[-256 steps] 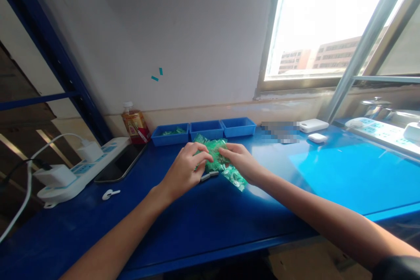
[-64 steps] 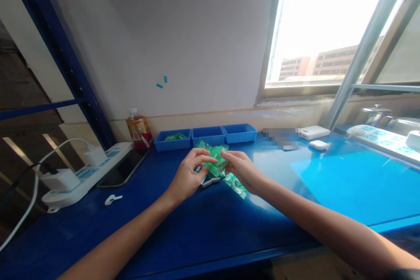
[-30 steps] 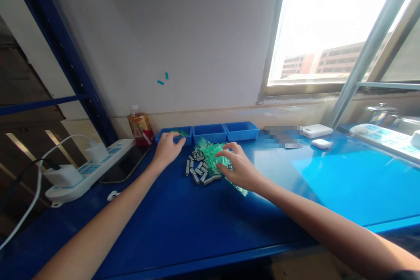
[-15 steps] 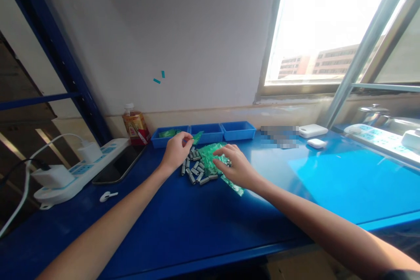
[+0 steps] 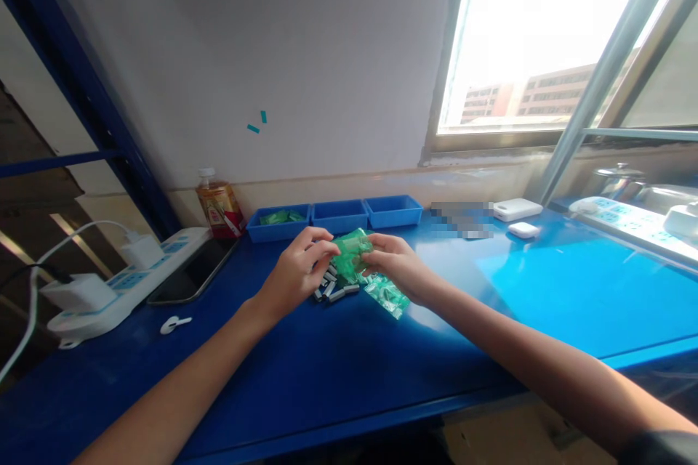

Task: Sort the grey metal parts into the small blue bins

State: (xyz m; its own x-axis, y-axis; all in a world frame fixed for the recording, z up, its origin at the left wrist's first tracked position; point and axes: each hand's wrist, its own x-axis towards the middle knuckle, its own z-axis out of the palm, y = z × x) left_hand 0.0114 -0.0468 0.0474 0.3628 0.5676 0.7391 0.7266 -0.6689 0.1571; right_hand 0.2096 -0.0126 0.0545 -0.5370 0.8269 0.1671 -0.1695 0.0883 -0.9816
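Between my two hands is a small green see-through plastic bag (image 5: 352,245), raised just over the pile. My left hand (image 5: 302,265) pinches its left side with thumb and fingers. On the opposite edge, the fingers of my right hand (image 5: 399,267) are closed. Below lie several short grey metal cylinders (image 5: 329,290), partly covered by my left hand. More green plastic bags (image 5: 388,295) lie on the table under and in front of my right hand.
Three joined blue bins (image 5: 339,216) stand along the wall; the left one holds green bags. To the left are a bottle (image 5: 218,205), a phone (image 5: 192,272), a power strip (image 5: 131,283) and an earbud (image 5: 174,324). White cases (image 5: 517,209) lie at right.
My left hand has come down and right, away from the bins. My right hand has closed in toward it from open fingers, and the green plastic bag is now between them.
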